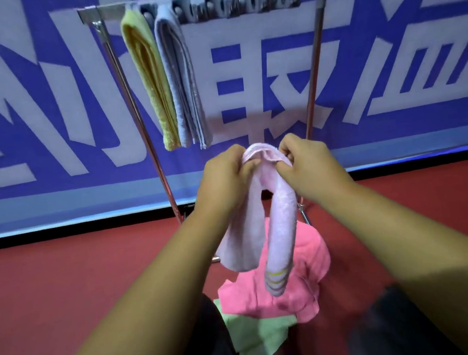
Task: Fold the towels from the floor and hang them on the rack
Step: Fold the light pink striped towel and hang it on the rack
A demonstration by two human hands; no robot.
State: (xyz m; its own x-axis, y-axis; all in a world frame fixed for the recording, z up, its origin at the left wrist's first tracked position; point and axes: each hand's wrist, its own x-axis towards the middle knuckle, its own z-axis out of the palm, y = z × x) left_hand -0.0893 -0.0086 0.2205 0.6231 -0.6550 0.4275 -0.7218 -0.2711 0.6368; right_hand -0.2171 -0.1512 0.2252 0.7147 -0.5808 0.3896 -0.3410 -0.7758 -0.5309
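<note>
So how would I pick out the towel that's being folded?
Find the metal rack against the blue banner; below its yellow towel and grey towel, the left hand and right hand grip the lilac-pink towel in mid-air. Pale, with yellow and grey stripes near one end, it differs from the bright pink towel and green towel on the red floor.

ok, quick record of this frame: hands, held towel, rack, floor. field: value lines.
left hand: grips pale pink towel's top edge
right hand: grips the same edge
pale pink towel: hangs in two lengths, striped end lowest
rack: yellow towel and grey-blue towel hang folded, side by side
floor: bright pink towel lying on green towel
</note>
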